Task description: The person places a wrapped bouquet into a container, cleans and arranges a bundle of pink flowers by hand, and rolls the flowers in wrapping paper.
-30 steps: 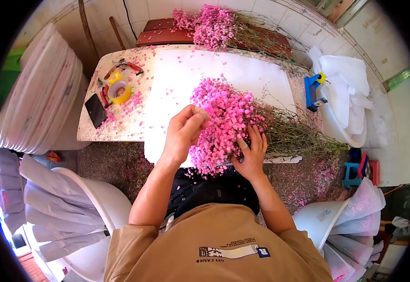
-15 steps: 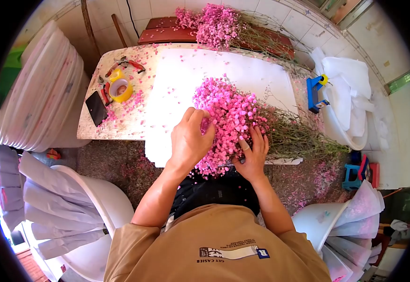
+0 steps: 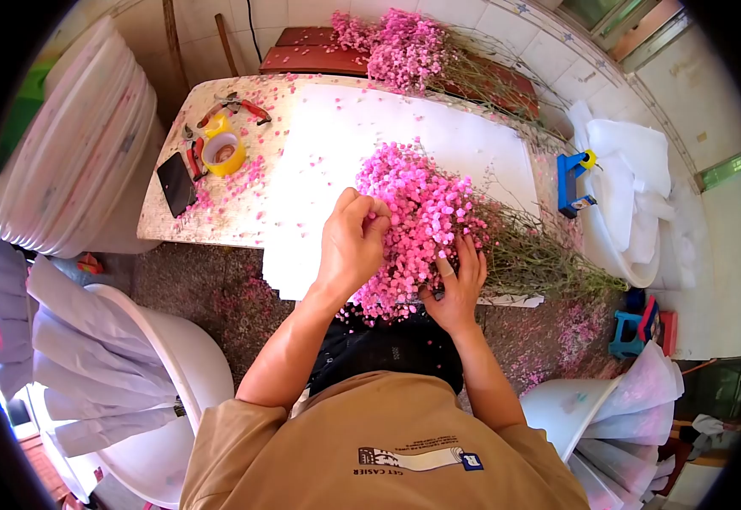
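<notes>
Nearest, a tan cloth shirt (image 3: 379, 442) with printed lettering, softly creased, above dark, petal-flecked trousers (image 3: 391, 353). Just beyond, near the table's close edge, a bunch of pink flowers (image 3: 413, 212): small, round, crinkled heads massed toward the left, thin wiry green-brown stems fanning right, all lying over smooth white sheets (image 3: 319, 153).

At the left side of the blooms, the left hand (image 3: 357, 238): fingers curled, thumb and index drawn together against the heads; cannot tell whether pinching anything. On the near side, where heads meet stems, the right hand (image 3: 459, 285): fingers apart and slightly bent, laid on the bunch, with a pale band round one finger.

Low on either side, smooth, curved white tubs, the left one (image 3: 204, 365) and the right one (image 3: 557, 408), with pleated, translucent wrapping (image 3: 98, 365) spilling out in folds. Below the table, rough speckled floor (image 3: 192, 289) strewn with pink bits.

Toward the tabletop's left (image 3: 166, 200), grainy and petal-scattered: a flat black phone (image 3: 176, 184), a round yellow tape roll (image 3: 234, 163), red-handled cutters (image 3: 255, 110). To the right, an angular blue dispenser (image 3: 568, 185). Farthest, a second pink bunch (image 3: 404, 51) on a reddish-brown bench (image 3: 311, 59), against glossy tiles (image 3: 549, 59).
</notes>
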Demonstrator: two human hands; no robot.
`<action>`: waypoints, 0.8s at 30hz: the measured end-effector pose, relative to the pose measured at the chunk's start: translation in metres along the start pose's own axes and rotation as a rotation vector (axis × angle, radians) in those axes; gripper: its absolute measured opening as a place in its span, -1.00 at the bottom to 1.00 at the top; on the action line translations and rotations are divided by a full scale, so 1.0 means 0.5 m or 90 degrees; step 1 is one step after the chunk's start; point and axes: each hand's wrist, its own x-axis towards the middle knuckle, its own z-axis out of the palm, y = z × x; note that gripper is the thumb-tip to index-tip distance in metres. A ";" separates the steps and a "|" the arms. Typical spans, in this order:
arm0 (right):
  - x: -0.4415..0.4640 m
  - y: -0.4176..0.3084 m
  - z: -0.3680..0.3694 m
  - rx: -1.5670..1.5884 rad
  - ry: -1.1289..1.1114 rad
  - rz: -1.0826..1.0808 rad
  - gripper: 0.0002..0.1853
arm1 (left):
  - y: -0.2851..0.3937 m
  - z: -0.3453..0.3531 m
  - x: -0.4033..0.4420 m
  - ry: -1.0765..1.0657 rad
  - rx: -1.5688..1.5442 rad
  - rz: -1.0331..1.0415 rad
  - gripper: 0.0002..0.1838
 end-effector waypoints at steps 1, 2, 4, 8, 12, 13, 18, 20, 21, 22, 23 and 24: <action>0.000 0.000 0.001 0.001 0.001 0.000 -0.20 | -0.009 -0.001 0.000 -0.002 -0.017 0.011 -0.96; 0.000 0.000 0.001 0.001 -0.001 -0.002 -0.20 | -0.016 -0.004 -0.001 0.000 -0.018 0.010 -0.96; 0.001 -0.001 0.000 -0.002 -0.005 0.001 -0.18 | -0.029 -0.017 -0.002 -0.042 -0.285 -0.083 -0.92; 0.001 -0.001 -0.003 -0.003 -0.009 -0.001 -0.17 | -0.026 -0.071 -0.009 -0.109 -0.724 -0.300 -0.91; -0.004 0.004 0.007 -0.001 0.001 -0.007 -0.15 | -0.010 -0.097 -0.043 -0.162 -0.809 -0.319 -0.89; -0.004 0.005 0.008 -0.002 0.008 -0.011 -0.14 | -0.004 -0.097 -0.054 -0.190 -0.801 -0.324 -0.89; 0.000 0.001 0.006 -0.016 0.008 -0.016 -0.12 | 0.033 -0.061 -0.088 -0.332 -0.741 -0.347 -0.86; 0.000 0.000 0.002 -0.010 0.015 -0.018 -0.14 | 0.029 -0.038 -0.081 -0.298 -0.653 -0.301 -0.85; 0.000 0.000 0.000 -0.013 0.017 -0.017 -0.14 | 0.021 -0.023 -0.076 -0.263 -0.564 -0.254 -0.84; 0.000 0.000 -0.003 -0.012 0.010 -0.017 -0.14 | 0.018 -0.010 -0.066 -0.224 -0.510 -0.220 -0.87; 0.000 -0.001 -0.004 -0.011 0.003 -0.018 -0.14 | 0.017 -0.003 -0.061 -0.227 -0.509 -0.217 -0.87; 0.000 -0.001 -0.005 -0.011 0.005 -0.016 -0.14 | 0.020 0.002 -0.057 -0.203 -0.363 -0.175 -0.90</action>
